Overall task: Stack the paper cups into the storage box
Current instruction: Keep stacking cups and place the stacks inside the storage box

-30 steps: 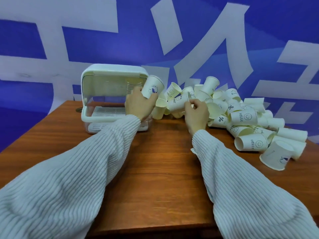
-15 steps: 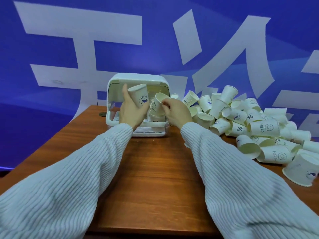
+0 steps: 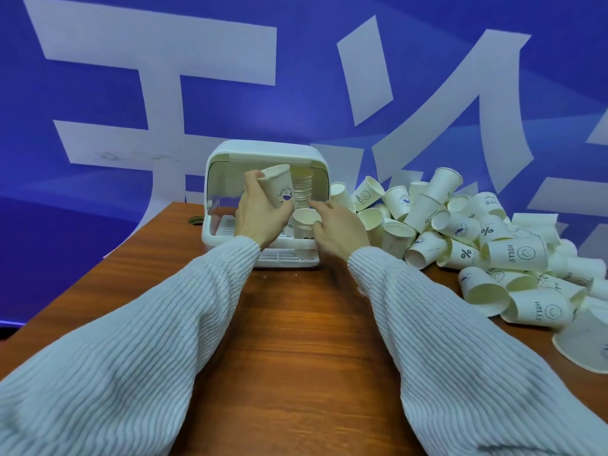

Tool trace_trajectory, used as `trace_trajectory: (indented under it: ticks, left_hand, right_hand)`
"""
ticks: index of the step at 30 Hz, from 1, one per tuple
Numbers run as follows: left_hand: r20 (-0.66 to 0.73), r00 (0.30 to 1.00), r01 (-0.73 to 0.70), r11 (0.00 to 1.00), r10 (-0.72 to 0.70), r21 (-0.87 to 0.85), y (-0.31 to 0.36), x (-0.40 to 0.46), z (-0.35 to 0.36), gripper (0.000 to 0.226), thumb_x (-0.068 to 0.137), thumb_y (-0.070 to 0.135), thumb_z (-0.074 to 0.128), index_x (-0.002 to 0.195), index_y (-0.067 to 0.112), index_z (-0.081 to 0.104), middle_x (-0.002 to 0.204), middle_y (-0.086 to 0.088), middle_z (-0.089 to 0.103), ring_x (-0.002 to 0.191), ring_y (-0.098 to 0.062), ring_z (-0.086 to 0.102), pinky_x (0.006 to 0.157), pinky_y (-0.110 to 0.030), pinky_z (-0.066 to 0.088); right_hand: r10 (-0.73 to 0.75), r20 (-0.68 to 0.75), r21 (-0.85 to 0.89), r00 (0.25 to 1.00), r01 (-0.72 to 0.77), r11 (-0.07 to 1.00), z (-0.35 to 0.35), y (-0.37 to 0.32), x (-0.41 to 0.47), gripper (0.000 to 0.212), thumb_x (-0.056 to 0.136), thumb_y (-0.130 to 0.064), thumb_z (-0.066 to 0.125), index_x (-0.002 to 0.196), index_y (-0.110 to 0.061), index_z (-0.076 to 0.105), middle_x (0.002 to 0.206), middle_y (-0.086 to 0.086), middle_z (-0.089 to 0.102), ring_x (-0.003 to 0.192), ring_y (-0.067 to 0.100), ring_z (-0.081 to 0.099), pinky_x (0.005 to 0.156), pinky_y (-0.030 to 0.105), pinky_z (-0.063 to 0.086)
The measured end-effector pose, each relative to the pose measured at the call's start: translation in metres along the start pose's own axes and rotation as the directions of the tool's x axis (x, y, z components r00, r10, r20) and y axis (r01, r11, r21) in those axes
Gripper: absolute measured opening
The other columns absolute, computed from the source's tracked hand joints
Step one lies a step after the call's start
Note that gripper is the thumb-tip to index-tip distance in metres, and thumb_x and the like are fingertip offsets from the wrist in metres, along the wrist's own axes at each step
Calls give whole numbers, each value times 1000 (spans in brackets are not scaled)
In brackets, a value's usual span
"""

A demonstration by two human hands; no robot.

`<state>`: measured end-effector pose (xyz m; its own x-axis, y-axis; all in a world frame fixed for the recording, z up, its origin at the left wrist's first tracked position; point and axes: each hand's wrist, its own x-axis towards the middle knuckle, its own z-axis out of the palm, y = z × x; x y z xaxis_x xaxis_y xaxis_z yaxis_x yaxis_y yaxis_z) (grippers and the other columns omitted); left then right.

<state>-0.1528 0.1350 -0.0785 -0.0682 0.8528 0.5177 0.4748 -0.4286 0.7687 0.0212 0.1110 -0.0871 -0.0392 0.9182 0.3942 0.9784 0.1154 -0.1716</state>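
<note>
Inside white storage box (image 3: 265,152), ribbed cup stack (image 3: 302,191)

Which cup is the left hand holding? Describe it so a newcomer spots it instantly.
Find the white storage box at the table's back edge. In front of its open mouth, the left hand holds the raised cup upright. Unlike the toppled pile on the right, it is held aloft and shows a round blue emblem.

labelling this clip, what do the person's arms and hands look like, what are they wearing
Both arms are covered to the wrist by loose, ribbed knit sleeves in a pale whitish tone. The left hand and right hand are bare: no gloves, rings or watch visible.
</note>
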Motion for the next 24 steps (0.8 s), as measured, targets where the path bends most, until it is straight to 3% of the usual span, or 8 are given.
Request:
trace_trajectory:
  ticks: [4, 9, 12, 15, 17, 19, 22, 24]
  left_hand:
    - [20, 997, -78, 997, 78, 0, 11, 6, 17, 66, 81, 38, 83, 127, 25, 38, 124, -3, 61, 105, -22, 61, 84, -38, 51]
    - [89, 984, -160, 984, 153, 83, 14, 2, 40, 52, 84, 31, 79, 119, 24, 41, 123, -5, 58, 106, -30, 61, 84, -43, 50]
    - [210, 973, -131, 976, 94, 173, 7, 3, 49, 48, 83, 33, 75, 118, 22, 43, 124, -7, 57, 109, -37, 61, 85, -43, 48]
    - [293, 955, -137, 951, 53, 276, 4, 6, 48, 55, 83, 49, 63, 129, 23, 50, 129, -8, 60, 114, -36, 60, 93, -45, 47]
    - [341, 939, -171, 904, 30, 392, 3, 8, 47, 69, 82, 63, 42, 138, 26, 55, 139, -8, 58, 121, -36, 56, 99, -47, 43]
    - [394, 919, -207, 842, -8, 498, 1, 7, 48, 74, 84, 69, 27, 134, 27, 63, 145, -6, 52, 124, -34, 51, 101, -49, 40]
    - [452, 891, -306, 768, 24, 563, -5, 5, 55, 64, 96, 65, 24, 118, 23, 68, 147, -4, 50, 126, -32, 48, 102, -50, 37]
    - [494, 869, -378, 692, 36, 615, -5, 8, 57, 62, 96, 60, 26, 124, 19, 63, 146, -4, 51, 128, -31, 48, 103, -51, 36]
  right_hand:
    - [99, -119, 245, 988, -68, 967, -4, 10, -13, 48, 97, -31, 46, 144, -26, 55, 135, 2, 62, 122, 23, 57, 104, 47, 48]
    - [134, -116, 296, 984, -94, 951, -5, 32, -34, 35, 100, -34, 51, 131, -27, 63, 123, -3, 67, 115, 20, 60, 100, 44, 50]
    - [178, -106, 313, 978, -137, 940, -4, 49, -39, 33, 99, -30, 53, 129, -25, 64, 115, -2, 67, 109, 20, 60, 98, 43, 50]
    - [214, -113, 306, 970, -170, 937, -10, 64, -46, 34, 99, -27, 54, 132, -25, 63, 111, -4, 66, 106, 16, 59, 95, 38, 49]
    - [257, -116, 318, 960, -209, 925, -15, 74, -49, 35, 99, -28, 54, 132, -25, 63, 108, -6, 66, 107, 17, 60, 92, 38, 50]
    - [310, -158, 288, 937, -256, 922, -19, 84, -51, 35, 98, -30, 53, 131, -26, 64, 114, -6, 67, 111, 19, 60, 94, 41, 51]
    - [420, -264, 173, 869, -386, 906, -26, 100, -52, 38, 97, -28, 51, 132, -24, 63, 131, 4, 63, 121, 27, 54, 101, 45, 46]
    - [497, -259, 106, 828, -487, 867, -33, 109, -55, 45, 94, -25, 52, 138, -22, 60, 139, 8, 60, 127, 31, 51, 105, 46, 42]
